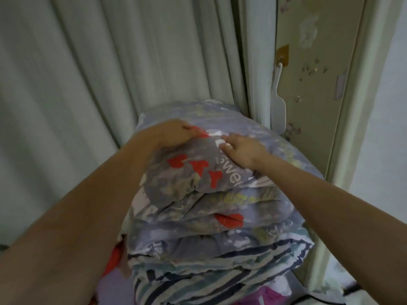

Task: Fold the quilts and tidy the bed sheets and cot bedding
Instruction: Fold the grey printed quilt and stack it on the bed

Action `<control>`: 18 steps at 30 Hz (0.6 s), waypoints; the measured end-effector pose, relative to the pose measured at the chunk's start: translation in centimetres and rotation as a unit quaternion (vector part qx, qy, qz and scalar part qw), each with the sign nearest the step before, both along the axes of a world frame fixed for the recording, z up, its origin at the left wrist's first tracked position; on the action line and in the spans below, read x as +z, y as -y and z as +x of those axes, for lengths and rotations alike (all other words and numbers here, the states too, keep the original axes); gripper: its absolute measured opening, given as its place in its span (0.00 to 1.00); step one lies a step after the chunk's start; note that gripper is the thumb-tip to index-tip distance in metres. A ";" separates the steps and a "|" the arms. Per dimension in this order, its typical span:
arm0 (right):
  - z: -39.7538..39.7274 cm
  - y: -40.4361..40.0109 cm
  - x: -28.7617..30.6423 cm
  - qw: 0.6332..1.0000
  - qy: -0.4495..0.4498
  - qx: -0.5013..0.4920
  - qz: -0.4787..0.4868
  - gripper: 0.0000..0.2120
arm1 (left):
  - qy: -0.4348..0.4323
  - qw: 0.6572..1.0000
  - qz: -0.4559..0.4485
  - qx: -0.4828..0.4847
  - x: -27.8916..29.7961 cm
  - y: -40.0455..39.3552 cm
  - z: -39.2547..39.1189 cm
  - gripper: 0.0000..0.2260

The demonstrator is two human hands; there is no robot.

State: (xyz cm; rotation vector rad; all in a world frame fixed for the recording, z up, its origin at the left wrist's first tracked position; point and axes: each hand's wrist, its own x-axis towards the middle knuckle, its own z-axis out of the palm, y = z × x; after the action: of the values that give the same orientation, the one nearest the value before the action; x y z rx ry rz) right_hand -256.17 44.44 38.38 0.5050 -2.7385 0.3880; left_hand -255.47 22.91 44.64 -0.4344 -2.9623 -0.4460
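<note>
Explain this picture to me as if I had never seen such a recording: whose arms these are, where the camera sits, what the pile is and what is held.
There is no machine here. The single picture comes from a camera worn on a person's head, looking forward and down, so the two bare arms are the wearer's own. In front stands a pile of folded bedding: a grey-blue quilt with red hearts and white lettering on top, a blue-and-white striped quilt beneath. The left hand curls over the top quilt's far edge; the right hand lies on it with straight fingers. Behind hang pale green curtains.
</note>
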 end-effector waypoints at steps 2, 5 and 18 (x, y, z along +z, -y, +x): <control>-1.0 1.0 1.4 0.998 -0.036 -0.041 -0.019 0.21 | -0.075 0.996 0.036 0.031 1.1 2.2 -1.0 0.24; -2.5 4.1 4.9 0.994 -0.084 -0.056 -0.041 0.22 | -0.064 0.989 0.092 0.094 0.0 6.3 -2.7 0.26; -14.6 30.7 9.9 0.980 0.071 -0.036 0.182 0.22 | 0.017 0.941 0.313 0.126 -7.6 26.6 -16.7 0.18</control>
State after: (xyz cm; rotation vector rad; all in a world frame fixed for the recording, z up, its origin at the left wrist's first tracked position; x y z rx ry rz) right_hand -270.80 13.70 48.32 0.4796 -2.9697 -0.1058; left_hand -272.16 -3.65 37.06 0.0253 -2.6372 -1.2984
